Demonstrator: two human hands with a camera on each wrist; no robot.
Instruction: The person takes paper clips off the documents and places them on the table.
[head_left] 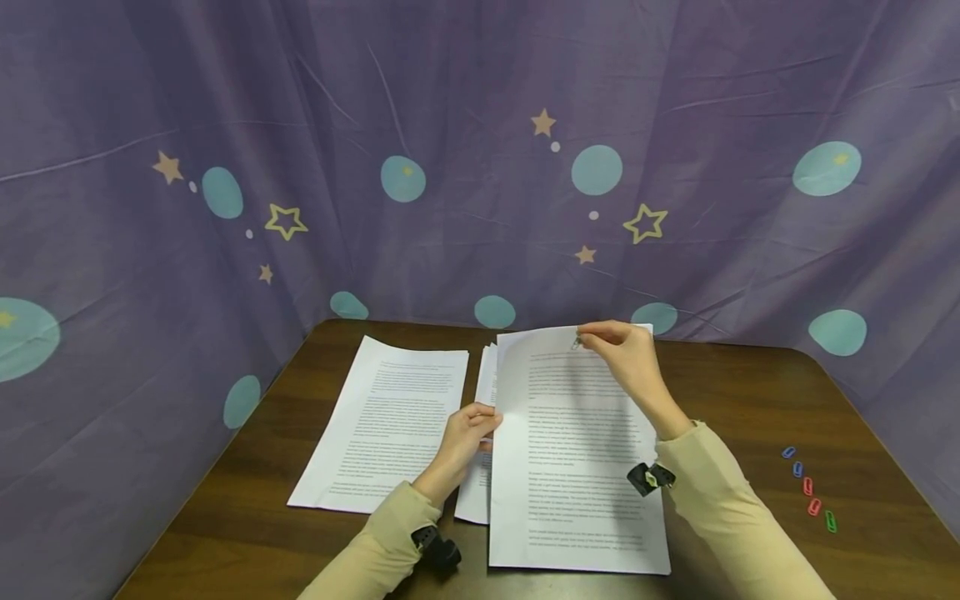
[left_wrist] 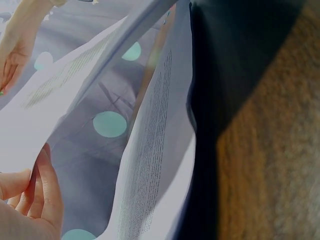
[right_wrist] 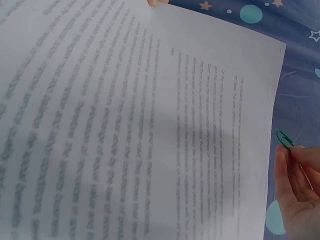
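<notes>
A stack of printed paper stands raised above the table, its left edge pinched between the thumb and fingers of my left hand. In the left wrist view the left hand grips that edge, thumb on one side and fingers on the other. Near the top edge of the paper, my right hand pinches a green paper clip by one end. The right wrist view puts the clip just beside the sheet's edge, apart from it. Print covers the sheet's front.
Another printed stack lies on the brown table at left. More sheets lie partly hidden behind the raised paper. Several loose paper clips, including a red paper clip and a green one, lie at right. A purple curtain hangs behind.
</notes>
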